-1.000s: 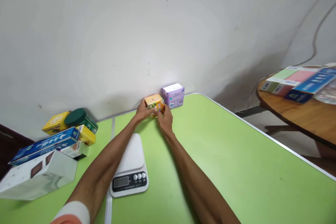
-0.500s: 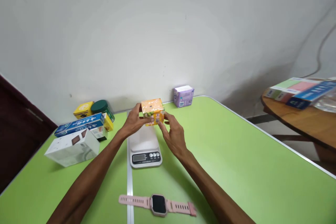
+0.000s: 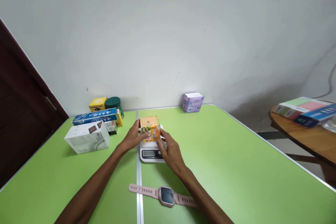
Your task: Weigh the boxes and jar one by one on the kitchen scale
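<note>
Between my two hands is an orange plastic-wrapped pack (image 3: 150,121) with green and white print. My left hand (image 3: 132,136) grips its left side, thumb across the front. On the right side my right hand (image 3: 170,148) grips it, fingers near the lower corner. The pack is over the platform of a white kitchen scale (image 3: 153,159); whether it rests on the platform I cannot tell. The scale's dark panel with a small display faces me, partly covered by my right hand. A pink smartwatch (image 3: 167,196) lies nearer to me, its right strap end hidden under my right forearm.
On the left of the green table (image 3: 223,168) stand a white box (image 3: 88,137), a blue carton (image 3: 95,116), a yellow box (image 3: 98,104) and a green-lidded jar (image 3: 112,103). A purple pack (image 3: 193,103) stands by the wall. Cartons (image 3: 306,111) lie on a wooden table at right.
Both hands have lowered the orange pack toward the scale's platform, and it now sits closer to the display panel. The view has shifted, so the table things appear further right.
</note>
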Available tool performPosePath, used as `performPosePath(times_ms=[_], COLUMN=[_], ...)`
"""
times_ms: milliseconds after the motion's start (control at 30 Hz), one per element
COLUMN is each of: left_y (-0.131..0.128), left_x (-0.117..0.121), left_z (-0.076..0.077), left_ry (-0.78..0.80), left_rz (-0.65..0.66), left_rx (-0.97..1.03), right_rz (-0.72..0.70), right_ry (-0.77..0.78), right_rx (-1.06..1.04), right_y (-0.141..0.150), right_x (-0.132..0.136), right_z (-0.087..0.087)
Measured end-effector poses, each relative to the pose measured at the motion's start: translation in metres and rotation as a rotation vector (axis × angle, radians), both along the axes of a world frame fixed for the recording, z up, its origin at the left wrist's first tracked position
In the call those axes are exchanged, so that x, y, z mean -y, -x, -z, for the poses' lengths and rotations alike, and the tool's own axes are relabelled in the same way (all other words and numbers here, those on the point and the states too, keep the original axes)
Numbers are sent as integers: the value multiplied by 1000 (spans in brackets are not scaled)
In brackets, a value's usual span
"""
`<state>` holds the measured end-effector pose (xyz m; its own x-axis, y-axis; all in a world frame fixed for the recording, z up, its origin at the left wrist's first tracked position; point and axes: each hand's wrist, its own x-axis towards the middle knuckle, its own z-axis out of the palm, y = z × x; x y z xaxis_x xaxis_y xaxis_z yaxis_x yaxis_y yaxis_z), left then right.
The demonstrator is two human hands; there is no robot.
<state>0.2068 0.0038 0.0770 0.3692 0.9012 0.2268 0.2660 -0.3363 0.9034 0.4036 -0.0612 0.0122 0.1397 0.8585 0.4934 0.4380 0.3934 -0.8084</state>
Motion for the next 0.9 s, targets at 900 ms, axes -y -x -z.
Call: performPosePath(times_ms=[900], left_y=[-55], left_x=[37], left_z=[34], left_ry=[-2], left_rz=[-337], left_rx=[168], right_rz=[-15], right_ry=[238], right_rx=[-50], right_y=[20], right_x=[-1], right_z=[-43])
